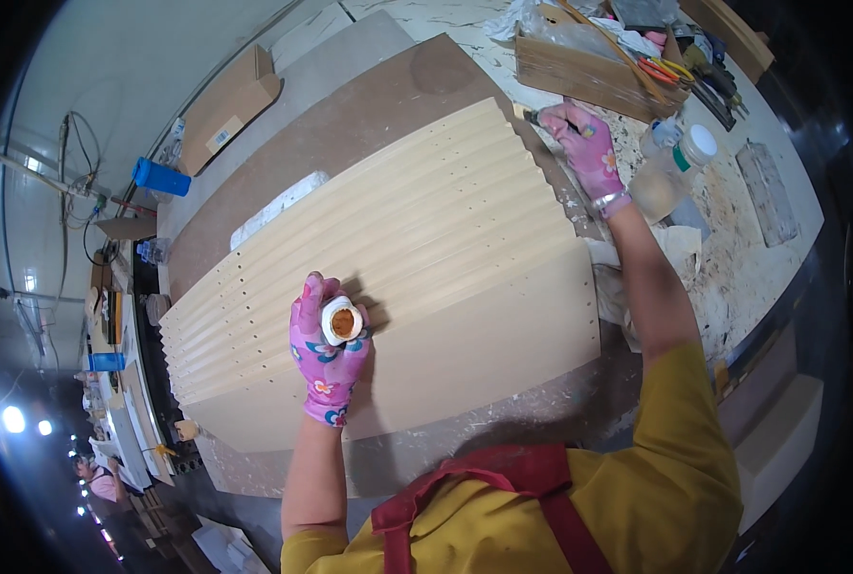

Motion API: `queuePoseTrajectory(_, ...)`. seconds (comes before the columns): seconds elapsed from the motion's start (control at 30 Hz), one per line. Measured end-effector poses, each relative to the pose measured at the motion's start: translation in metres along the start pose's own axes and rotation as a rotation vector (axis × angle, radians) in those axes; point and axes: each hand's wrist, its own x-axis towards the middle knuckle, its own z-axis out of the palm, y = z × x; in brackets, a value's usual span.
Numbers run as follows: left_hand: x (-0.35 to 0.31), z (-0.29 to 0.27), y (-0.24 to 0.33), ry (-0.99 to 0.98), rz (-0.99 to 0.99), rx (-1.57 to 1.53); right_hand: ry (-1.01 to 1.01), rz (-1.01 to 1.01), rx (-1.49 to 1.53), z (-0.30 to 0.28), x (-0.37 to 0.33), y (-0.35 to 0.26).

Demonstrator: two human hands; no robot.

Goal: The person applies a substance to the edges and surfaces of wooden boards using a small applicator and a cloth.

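My left hand point(323, 368), in a pink flowered glove, is wrapped round a small white pot point(331, 330). Its round mouth faces up and shows orange-brown stuff inside. Beneath it lies a large cream panel point(398, 230), ribbed over most of its width, with a smooth strip along the near side. Rows of small dark dots cross the ribs. At the panel's far right corner my right hand point(589, 153), gloved alike, pinches a small brush point(527, 114) with a pale tip and dark handle end. Whether the tip touches the panel edge I cannot tell.
A brown board point(417, 81) lies under the panel. Right of it stand a clear jar with a white lid point(661, 182), a grey block point(767, 193) and a cardboard box point(579, 77) with pliers beside it. A blue container point(161, 178) sits far left. Another person point(104, 481) is in the distance.
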Motion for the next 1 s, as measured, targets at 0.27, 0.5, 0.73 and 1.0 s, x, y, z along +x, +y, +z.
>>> queuePoseTrajectory(0.27, 0.002, 0.0, 0.004, 0.047, 0.026, 0.037, 0.053, 0.069, 0.07, 0.013, 0.01, 0.012)
queuePoseTrajectory(0.5, 0.0, -0.002, 0.003, -0.011, 0.011, 0.038, -0.093, 0.068, 0.172, 0.009, 0.019, 0.013)
queuePoseTrajectory(0.73, -0.001, -0.001, 0.001, -0.002, 0.018, 0.017, -0.083, 0.089, 0.053, 0.011, 0.026, 0.003)
queuePoseTrajectory(1.0, 0.0, -0.002, 0.004, 0.0, 0.029, 0.05, -0.018, 0.102, 0.008, 0.014, 0.019, 0.0)
